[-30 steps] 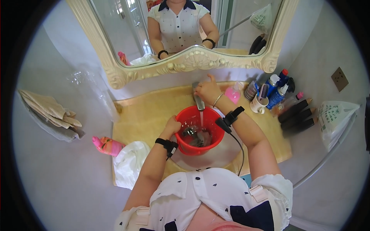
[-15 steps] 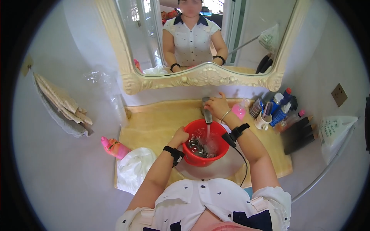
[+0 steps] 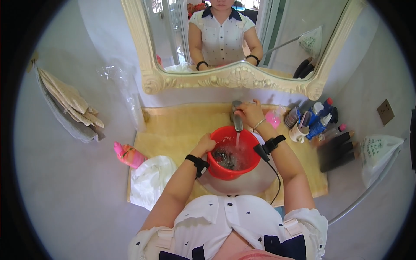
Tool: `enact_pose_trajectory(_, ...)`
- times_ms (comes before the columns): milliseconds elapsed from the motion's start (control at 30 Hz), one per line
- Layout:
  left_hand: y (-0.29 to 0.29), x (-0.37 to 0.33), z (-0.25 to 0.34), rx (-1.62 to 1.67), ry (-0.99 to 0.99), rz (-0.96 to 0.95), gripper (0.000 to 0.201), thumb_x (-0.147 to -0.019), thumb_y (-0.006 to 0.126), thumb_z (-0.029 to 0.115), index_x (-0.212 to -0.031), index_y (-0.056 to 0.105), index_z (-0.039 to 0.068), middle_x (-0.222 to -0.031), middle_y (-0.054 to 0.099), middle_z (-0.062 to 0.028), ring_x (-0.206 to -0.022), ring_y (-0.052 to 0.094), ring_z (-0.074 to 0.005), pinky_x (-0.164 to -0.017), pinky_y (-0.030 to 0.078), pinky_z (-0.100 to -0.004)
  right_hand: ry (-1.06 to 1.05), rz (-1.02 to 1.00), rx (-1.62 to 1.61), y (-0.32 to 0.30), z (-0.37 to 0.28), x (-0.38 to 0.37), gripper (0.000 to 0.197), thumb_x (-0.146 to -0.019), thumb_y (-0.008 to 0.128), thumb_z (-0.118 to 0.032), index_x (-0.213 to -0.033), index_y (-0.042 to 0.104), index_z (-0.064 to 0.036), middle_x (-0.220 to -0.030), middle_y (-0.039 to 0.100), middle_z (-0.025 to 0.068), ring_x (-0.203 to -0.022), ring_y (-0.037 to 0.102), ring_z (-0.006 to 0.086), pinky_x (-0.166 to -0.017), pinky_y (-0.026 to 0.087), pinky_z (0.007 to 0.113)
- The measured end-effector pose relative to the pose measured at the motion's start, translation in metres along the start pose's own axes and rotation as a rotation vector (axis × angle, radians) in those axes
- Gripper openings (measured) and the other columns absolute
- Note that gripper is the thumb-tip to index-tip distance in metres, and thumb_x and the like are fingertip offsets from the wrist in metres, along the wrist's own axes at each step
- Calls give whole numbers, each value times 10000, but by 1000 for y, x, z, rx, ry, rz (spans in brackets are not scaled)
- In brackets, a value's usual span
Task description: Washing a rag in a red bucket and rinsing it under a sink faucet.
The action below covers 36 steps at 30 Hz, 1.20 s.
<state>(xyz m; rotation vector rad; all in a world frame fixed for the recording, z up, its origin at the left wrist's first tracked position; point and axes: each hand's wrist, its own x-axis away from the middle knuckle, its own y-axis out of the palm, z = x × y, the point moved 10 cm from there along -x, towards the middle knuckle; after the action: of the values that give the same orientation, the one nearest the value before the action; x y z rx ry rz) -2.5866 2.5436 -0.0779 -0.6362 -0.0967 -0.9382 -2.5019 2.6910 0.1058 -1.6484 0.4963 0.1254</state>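
A red plastic bucket (image 3: pixel 230 174) stands in the white sink basin (image 3: pixel 260 184). My left hand (image 3: pixel 205 144) grips its left rim, with the fingers closed. Water runs from the metal faucet (image 3: pixel 237 121) into the bucket. On top of the faucet lies my right hand (image 3: pixel 252 114), its thumb and some fingers closed around it and one finger raised. Dark, shiny pieces (image 3: pixel 224 158) sit under bubbling water in the bucket; their kind is unclear.
Yellowish countertop (image 3: pixel 182 119) surrounds the basin. On its left are a pink bottle (image 3: pixel 128 155) and a white plastic bag (image 3: pixel 151 180). At right stand a pink soap bottle (image 3: pixel 273 118), a mug (image 3: pixel 298 132) and several blue bottles (image 3: pixel 318 125). A framed mirror (image 3: pixel 234 80) hangs behind.
The view has shifted a little, so the counter and mirror sit higher in the picture. Water in the bucket looks more bubbly over the dark pieces. Both hands keep their places.
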Motion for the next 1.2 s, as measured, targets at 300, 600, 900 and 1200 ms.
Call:
enact_pose_trajectory(300,24,-90,-3,24,23,46,353,-687,503,76,-1019,551,-33,-944,600,-247,-924,585,-331,-804,441,-359,-64,116,-28,25,66,-20,172,-793,543,-231,-926,610,-143,-981,579,13,-925,550,198,-875,328,480)
enact_pose_trajectory(600,39,-107,-2,82,28,45,346,-680,486,51,-1008,557,-35,-937,607,-238,-890,595,-328,-774,449,-356,-54,-119,-80,51,72,26,426,-760,607,-250,-1155,501,-131,-1148,518,78,-1059,490,252,-912,301,486)
enact_pose_trajectory(900,41,-67,14,542,5,95,203,-746,603,76,-901,523,-28,-773,599,-106,-652,586,-165,-568,483,-268,855,-423,-868,125,149,179,421,-891,416,-297,-1142,445,41,-622,558,133,-406,533,187,-351,446,295)
enact_pose_trajectory(1200,62,-19,40,695,-122,-183,124,-788,585,78,-857,533,-12,-705,582,-55,-555,560,-109,-465,461,-209,1005,-334,-1315,125,149,200,325,-899,375,-221,-979,535,50,-517,534,99,-282,448,156,-247,379,274)
